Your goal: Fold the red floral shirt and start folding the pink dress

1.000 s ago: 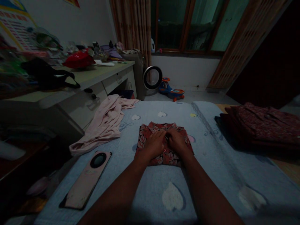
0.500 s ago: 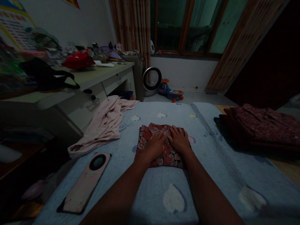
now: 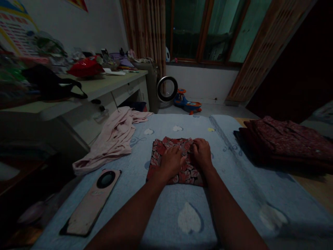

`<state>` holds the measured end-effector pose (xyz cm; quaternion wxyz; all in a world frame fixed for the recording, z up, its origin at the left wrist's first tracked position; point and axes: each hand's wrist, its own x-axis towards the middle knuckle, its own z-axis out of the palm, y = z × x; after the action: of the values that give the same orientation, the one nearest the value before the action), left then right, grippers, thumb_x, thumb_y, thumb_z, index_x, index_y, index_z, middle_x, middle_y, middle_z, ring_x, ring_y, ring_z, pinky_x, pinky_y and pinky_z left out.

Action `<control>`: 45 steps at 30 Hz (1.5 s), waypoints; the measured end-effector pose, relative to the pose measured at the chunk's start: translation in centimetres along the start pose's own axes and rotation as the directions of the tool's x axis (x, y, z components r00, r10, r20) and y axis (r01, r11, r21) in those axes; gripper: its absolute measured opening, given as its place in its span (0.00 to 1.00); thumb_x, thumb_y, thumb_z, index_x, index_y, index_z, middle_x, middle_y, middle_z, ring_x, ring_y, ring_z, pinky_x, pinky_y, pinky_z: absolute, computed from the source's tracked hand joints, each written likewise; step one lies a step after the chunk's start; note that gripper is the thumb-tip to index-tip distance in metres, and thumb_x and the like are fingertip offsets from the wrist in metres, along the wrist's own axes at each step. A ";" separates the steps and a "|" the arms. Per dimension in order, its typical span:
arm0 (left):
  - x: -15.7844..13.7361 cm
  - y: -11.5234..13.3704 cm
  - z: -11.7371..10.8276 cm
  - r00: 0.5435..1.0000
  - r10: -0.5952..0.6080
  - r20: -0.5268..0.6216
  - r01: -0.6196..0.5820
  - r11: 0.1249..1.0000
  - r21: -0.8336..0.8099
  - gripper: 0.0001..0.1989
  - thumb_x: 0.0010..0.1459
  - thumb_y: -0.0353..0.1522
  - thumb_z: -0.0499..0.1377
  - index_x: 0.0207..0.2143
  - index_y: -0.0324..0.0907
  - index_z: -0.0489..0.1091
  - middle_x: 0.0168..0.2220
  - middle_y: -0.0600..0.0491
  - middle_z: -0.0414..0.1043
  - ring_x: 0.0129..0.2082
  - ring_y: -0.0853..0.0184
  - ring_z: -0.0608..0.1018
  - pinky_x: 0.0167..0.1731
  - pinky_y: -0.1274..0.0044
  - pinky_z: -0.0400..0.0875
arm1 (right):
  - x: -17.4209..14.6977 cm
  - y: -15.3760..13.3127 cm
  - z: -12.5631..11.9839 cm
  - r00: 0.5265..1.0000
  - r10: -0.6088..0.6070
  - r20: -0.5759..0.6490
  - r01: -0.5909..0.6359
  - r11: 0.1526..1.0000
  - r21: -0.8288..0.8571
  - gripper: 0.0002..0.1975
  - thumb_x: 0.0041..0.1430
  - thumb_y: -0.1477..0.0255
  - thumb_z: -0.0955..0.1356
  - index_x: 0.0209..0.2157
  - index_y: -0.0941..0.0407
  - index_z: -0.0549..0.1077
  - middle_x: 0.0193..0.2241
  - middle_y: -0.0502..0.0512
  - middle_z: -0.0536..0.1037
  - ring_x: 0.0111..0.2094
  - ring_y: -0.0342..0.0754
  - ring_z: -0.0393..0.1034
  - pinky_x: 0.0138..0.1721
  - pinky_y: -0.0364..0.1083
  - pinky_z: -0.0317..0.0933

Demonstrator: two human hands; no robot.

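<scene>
A folded shirt (image 3: 186, 173) with a red, black and pale leaf print lies on the blue bedspread (image 3: 158, 215) in front of me. My left hand (image 3: 172, 160) rests flat on its middle, fingers stretched forward. At the far right corner my right hand (image 3: 203, 152) has its fingers curled and pressed together on the cloth edge. The right fingertips are partly hidden. Left of the shirt, a pale pink phone (image 3: 91, 205) with a big round camera ring lies face down.
A crumpled pink garment (image 3: 111, 142) hangs over the bed's left edge. Folded dark red clothes (image 3: 288, 142) are stacked at the right. A cluttered desk (image 3: 104, 90) stands left; a round appliance door (image 3: 167, 89) and a blue ride-on toy (image 3: 187, 103) are beyond the bed.
My right hand has gone from lying flat with spread fingers to curling its fingers at the shirt's far right corner. The left hand stays on the shirt. The view has shifted slightly.
</scene>
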<state>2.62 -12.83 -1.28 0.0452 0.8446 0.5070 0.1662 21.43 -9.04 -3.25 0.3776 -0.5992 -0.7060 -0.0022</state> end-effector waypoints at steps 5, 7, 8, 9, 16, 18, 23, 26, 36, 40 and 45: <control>0.0 0.3 0.1 0.997 0.074 -0.033 -0.074 0.997 -0.007 0.24 0.63 0.36 0.56 0.60 0.38 0.64 0.65 0.43 0.61 0.66 0.56 0.63 0.65 0.62 0.55 | -0.3 -1.1 -0.2 0.987 -0.011 0.157 0.030 0.993 -0.113 0.15 0.63 0.73 0.62 0.48 0.54 0.75 0.49 0.59 0.74 0.49 0.53 0.64 0.51 0.50 0.57; -0.1 0.1 0.4 0.996 0.088 0.001 -0.088 0.995 -0.039 0.25 0.62 0.34 0.57 0.61 0.38 0.62 0.66 0.42 0.60 0.66 0.57 0.62 0.65 0.63 0.56 | -0.6 -1.6 0.0 0.972 -0.007 0.236 0.052 0.981 -0.187 0.13 0.64 0.72 0.63 0.47 0.52 0.76 0.50 0.58 0.75 0.50 0.54 0.64 0.51 0.50 0.56; -0.1 0.0 0.6 0.996 0.090 0.016 -0.089 0.995 -0.052 0.26 0.62 0.34 0.57 0.61 0.39 0.62 0.65 0.42 0.61 0.66 0.57 0.62 0.65 0.63 0.56 | -0.7 -1.8 0.1 0.964 -0.004 0.264 0.064 0.974 -0.219 0.13 0.64 0.71 0.63 0.47 0.51 0.76 0.50 0.58 0.75 0.52 0.54 0.64 0.51 0.50 0.56; -0.1 -0.1 0.8 0.996 0.091 0.026 -0.089 0.994 -0.062 0.25 0.62 0.34 0.57 0.61 0.39 0.62 0.65 0.43 0.61 0.66 0.57 0.63 0.65 0.63 0.57 | -0.7 -2.0 0.1 0.959 -0.001 0.285 0.074 0.967 -0.245 0.14 0.64 0.70 0.63 0.48 0.52 0.76 0.52 0.58 0.74 0.53 0.54 0.63 0.52 0.50 0.56; 0.0 -0.1 1.0 0.996 0.081 0.044 -0.077 0.993 -0.085 0.24 0.62 0.33 0.56 0.60 0.38 0.63 0.65 0.42 0.62 0.65 0.56 0.64 0.65 0.63 0.58 | -0.8 -2.4 0.1 0.923 0.087 0.376 0.063 0.927 -0.369 0.26 0.63 0.68 0.61 0.63 0.51 0.64 0.67 0.56 0.60 0.64 0.56 0.54 0.60 0.58 0.49; 0.0 -0.1 0.8 0.996 0.074 0.057 -0.070 0.994 -0.079 0.24 0.63 0.33 0.56 0.60 0.37 0.63 0.64 0.41 0.62 0.65 0.56 0.64 0.65 0.63 0.57 | -0.9 -2.6 0.0 0.916 0.115 0.384 0.044 0.923 -0.383 0.27 0.63 0.66 0.60 0.64 0.50 0.64 0.68 0.55 0.59 0.64 0.59 0.53 0.59 0.60 0.50; 0.0 0.0 0.8 0.995 0.080 0.060 -0.075 0.994 -0.080 0.25 0.63 0.33 0.55 0.61 0.36 0.62 0.65 0.40 0.62 0.65 0.55 0.64 0.65 0.62 0.57 | -0.9 -2.8 -0.3 0.946 0.097 0.308 0.027 0.927 -0.375 0.28 0.62 0.66 0.62 0.63 0.53 0.64 0.67 0.56 0.60 0.64 0.63 0.52 0.60 0.63 0.47; 0.0 -0.2 1.0 0.996 0.083 0.027 -0.081 0.993 -0.081 0.26 0.62 0.32 0.56 0.62 0.36 0.61 0.65 0.40 0.60 0.66 0.55 0.63 0.65 0.62 0.58 | -0.8 -2.8 -0.5 0.976 0.018 0.218 0.054 0.946 -0.319 0.23 0.63 0.69 0.62 0.60 0.55 0.68 0.65 0.58 0.64 0.63 0.57 0.56 0.61 0.57 0.48; 0.2 -0.5 1.7 0.997 0.073 0.028 -0.071 0.995 -0.069 0.25 0.62 0.33 0.57 0.61 0.36 0.62 0.64 0.40 0.62 0.65 0.54 0.64 0.65 0.63 0.58 | -1.5 -3.2 0.1 0.922 0.025 0.386 0.122 0.928 -0.351 0.24 0.67 0.69 0.58 0.63 0.54 0.64 0.68 0.56 0.58 0.67 0.51 0.50 0.63 0.56 0.44; 0.1 -0.5 1.6 0.996 0.090 0.027 -0.089 0.994 -0.056 0.25 0.63 0.33 0.56 0.61 0.35 0.61 0.64 0.40 0.62 0.65 0.55 0.64 0.65 0.64 0.58 | -1.5 -3.1 0.4 0.914 0.062 0.401 0.107 0.917 -0.384 0.25 0.68 0.67 0.58 0.65 0.53 0.61 0.69 0.56 0.56 0.68 0.52 0.48 0.64 0.57 0.41; -0.1 -0.3 0.4 0.994 0.105 -0.011 -0.105 0.994 -0.017 0.23 0.63 0.35 0.56 0.59 0.39 0.62 0.64 0.42 0.62 0.64 0.55 0.64 0.63 0.63 0.59 | -1.2 -3.3 -0.2 0.941 0.029 0.337 0.092 0.937 -0.336 0.24 0.65 0.69 0.62 0.61 0.54 0.66 0.67 0.58 0.60 0.65 0.53 0.53 0.63 0.56 0.44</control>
<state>2.46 -12.72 -1.77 0.0416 0.8688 0.4606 0.1770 18.75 -11.01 -2.28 0.1399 -0.6362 -0.7581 -0.0301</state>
